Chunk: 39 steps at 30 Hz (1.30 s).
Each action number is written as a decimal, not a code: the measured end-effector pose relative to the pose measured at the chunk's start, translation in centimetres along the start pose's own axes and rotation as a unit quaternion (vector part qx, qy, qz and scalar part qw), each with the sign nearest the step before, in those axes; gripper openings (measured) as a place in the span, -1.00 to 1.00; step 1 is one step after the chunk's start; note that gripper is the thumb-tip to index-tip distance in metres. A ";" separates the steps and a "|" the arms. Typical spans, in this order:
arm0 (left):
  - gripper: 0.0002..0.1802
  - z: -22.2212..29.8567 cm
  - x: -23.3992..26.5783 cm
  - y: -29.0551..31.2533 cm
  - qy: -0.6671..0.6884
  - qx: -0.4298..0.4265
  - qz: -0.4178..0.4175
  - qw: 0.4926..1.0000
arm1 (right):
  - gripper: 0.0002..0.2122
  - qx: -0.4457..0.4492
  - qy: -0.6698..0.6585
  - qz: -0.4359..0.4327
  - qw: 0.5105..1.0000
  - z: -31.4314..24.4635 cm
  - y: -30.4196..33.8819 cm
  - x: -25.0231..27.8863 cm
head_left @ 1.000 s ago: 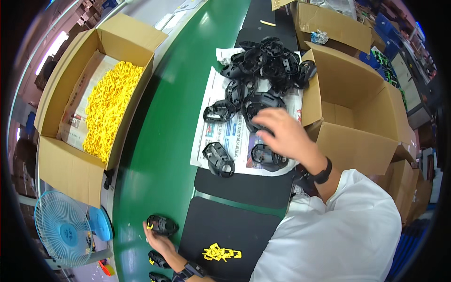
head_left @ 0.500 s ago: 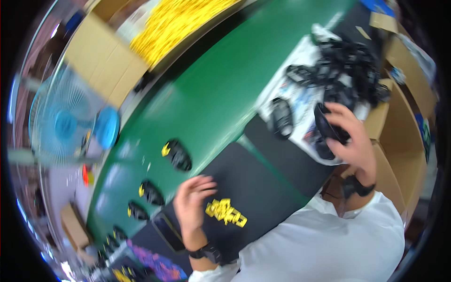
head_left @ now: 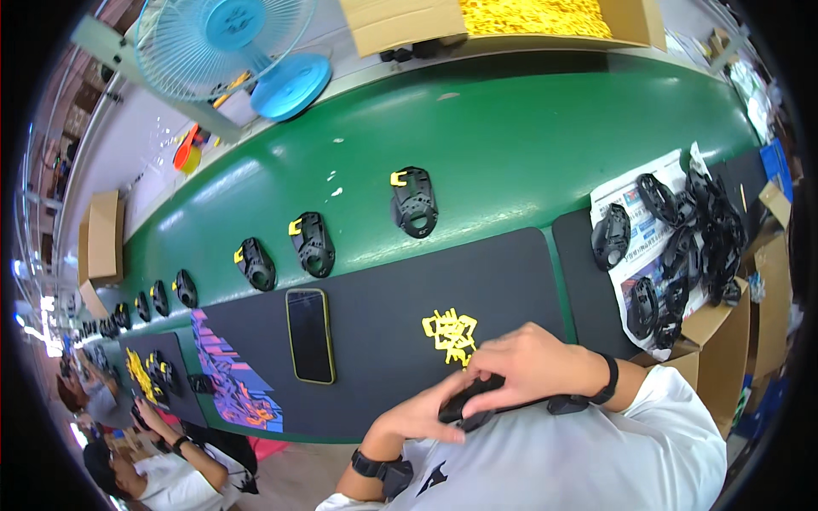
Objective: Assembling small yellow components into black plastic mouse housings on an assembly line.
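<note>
Behind belt, cardboard box (head_left: 409, 25), yellow clips (head_left: 532, 15)

black plastic shell (head_left: 470, 399), gripped near chest

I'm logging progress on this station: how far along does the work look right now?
Done: black shells with a yellow clip fitted lie in a row along the green belt. In hand: left hand and right hand both grip one black shell beside the loose yellow clips. Left: a pile of bare black shells waits on the newspaper.
</note>
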<state>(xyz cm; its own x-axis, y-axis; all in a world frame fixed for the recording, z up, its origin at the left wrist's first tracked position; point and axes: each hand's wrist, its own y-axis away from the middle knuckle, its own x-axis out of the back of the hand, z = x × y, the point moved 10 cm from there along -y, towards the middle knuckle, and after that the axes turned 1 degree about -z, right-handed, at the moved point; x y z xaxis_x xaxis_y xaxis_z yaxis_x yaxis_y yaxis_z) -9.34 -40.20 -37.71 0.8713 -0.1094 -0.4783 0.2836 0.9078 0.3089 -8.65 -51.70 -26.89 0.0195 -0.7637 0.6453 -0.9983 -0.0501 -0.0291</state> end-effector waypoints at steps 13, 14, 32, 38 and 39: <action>-0.02 2.6 5.2 5.0 0.349 -0.315 0.208 0.858 | -0.75 -0.039 0.201 0.043 0.978 4.4 -3.5 -2.1; -0.03 2.8 5.5 4.7 0.321 -0.317 0.199 0.870 | -0.76 -0.066 0.238 0.023 0.969 4.6 -3.3 -2.2; -0.15 11.6 3.1 -4.4 -0.037 -0.383 0.232 0.893 | -0.79 0.018 -0.019 0.320 0.947 -2.4 5.8 8.5; -0.20 11.9 2.5 -4.3 -0.104 -0.412 0.269 0.865 | -0.72 0.003 -0.034 0.309 0.951 -1.3 7.1 8.2; -0.20 12.0 2.3 -4.4 -0.106 -0.413 0.269 0.864 | -0.70 -0.011 -0.035 0.304 0.952 -0.9 7.2 8.1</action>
<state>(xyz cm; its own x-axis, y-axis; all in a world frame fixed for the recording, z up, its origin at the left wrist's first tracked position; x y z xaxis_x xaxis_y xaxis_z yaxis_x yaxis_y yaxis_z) -3.80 -49.30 -30.32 0.8666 0.4258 -0.2603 -0.4911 0.8203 -0.2932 -15.73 -57.71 -21.17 -0.5595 -0.6880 0.4621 -0.8271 0.4282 -0.3639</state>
